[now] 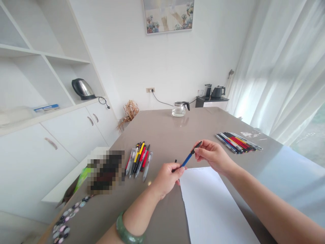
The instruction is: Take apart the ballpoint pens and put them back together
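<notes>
A blue pen (186, 160) with a black end is held slantwise above the table, between my two hands. My left hand (167, 176) is closed around its lower end, and a small black tip pokes up beside the fingers; what it belongs to is hidden. At the upper black end, my right hand (213, 155) pinches the pen with thumb and fingers. Below the hands lies a white sheet of paper (210, 206), with faint marks near its far edge. My left wrist wears a green bangle (128, 232).
Several mixed pens (138, 159) lie in a group on the left, and another row of pens (237, 142) lies on the right. A glass pot (179, 109) stands at the table's far end. A beaded strap (67, 217) and a blurred dark object (106, 173) are at the left edge.
</notes>
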Demonstrator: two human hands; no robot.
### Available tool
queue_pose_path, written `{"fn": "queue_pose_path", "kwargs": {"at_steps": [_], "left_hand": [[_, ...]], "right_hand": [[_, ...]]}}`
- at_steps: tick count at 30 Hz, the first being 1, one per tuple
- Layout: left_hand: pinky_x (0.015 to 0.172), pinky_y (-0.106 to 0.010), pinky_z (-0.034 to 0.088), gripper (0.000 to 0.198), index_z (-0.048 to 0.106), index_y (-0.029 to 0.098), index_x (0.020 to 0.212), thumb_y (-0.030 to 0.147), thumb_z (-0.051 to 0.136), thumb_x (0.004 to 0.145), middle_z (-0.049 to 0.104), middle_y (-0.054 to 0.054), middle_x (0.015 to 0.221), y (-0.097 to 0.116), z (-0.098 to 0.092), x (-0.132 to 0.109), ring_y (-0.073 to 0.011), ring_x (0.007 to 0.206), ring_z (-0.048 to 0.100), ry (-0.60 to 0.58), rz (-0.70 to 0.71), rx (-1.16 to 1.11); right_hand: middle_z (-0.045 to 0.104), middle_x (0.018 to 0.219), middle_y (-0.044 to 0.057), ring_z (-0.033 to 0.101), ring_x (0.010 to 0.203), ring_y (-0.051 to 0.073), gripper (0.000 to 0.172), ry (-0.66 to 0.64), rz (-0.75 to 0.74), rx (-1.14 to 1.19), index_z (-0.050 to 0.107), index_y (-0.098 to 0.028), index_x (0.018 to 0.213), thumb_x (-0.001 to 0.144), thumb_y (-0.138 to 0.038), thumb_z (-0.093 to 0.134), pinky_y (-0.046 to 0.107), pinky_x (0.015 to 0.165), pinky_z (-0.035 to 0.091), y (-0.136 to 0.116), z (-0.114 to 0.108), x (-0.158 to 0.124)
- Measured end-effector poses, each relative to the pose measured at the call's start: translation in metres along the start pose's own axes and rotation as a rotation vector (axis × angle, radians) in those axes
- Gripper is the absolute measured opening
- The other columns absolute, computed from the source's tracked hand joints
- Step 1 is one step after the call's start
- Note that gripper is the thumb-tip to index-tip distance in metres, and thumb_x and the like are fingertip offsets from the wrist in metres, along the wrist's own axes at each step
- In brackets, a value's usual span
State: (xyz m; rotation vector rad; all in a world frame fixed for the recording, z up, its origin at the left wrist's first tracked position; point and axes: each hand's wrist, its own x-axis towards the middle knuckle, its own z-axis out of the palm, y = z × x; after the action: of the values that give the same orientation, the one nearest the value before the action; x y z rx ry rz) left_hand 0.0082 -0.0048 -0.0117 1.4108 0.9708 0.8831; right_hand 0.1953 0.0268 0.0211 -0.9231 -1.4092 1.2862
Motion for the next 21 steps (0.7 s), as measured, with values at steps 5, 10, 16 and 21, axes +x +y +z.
{"fn": "queue_pose_path", "kwargs": {"at_steps": [5,10,16,21], "left_hand": [[0.050,-0.022,0.039,0.032,0.065,0.012,0.085,0.039,0.052,0.074,0.058,-0.004,0.072,0.001,0.000,-0.001,-0.0087,0.050,0.046,0.008,0.002,-0.005],[0.049,-0.022,0.039,0.032,0.065,0.012,0.083,0.040,0.052,0.073,0.059,-0.006,0.079,0.004,-0.001,-0.002,-0.0081,0.049,0.045,0.044,-0.001,-0.012],[0.050,-0.022,0.039,0.032,0.064,0.013,0.082,0.041,0.052,0.073,0.057,-0.003,0.069,0.003,-0.001,-0.003,-0.0092,0.050,0.046,0.025,0.008,-0.016],[0.050,-0.022,0.040,0.030,0.062,0.012,0.081,0.039,0.049,0.076,0.055,-0.003,0.069,-0.002,-0.002,-0.002,-0.0105,0.054,0.047,0.023,0.040,-0.009]], "right_hand": [[0.056,0.063,0.000,0.054,0.053,0.010,0.029,0.055,-0.031,0.066,0.056,-0.018,0.090,0.065,-0.030,0.064,0.026,0.055,0.045,0.001,0.003,-0.001],[0.060,0.077,0.005,0.056,0.065,0.014,0.024,0.033,0.004,0.121,0.058,-0.017,0.086,0.074,-0.038,0.054,0.030,0.061,0.047,-0.003,0.014,-0.006],[0.057,0.078,0.006,0.052,0.061,0.012,0.030,0.084,-0.024,0.158,0.063,-0.015,0.085,0.078,-0.041,0.049,0.027,0.055,0.046,0.000,0.019,-0.006],[0.056,0.073,0.002,0.049,0.056,0.009,0.022,0.115,-0.063,0.215,0.061,-0.019,0.092,0.075,-0.033,0.055,0.024,0.054,0.043,0.002,0.021,-0.006]]}}
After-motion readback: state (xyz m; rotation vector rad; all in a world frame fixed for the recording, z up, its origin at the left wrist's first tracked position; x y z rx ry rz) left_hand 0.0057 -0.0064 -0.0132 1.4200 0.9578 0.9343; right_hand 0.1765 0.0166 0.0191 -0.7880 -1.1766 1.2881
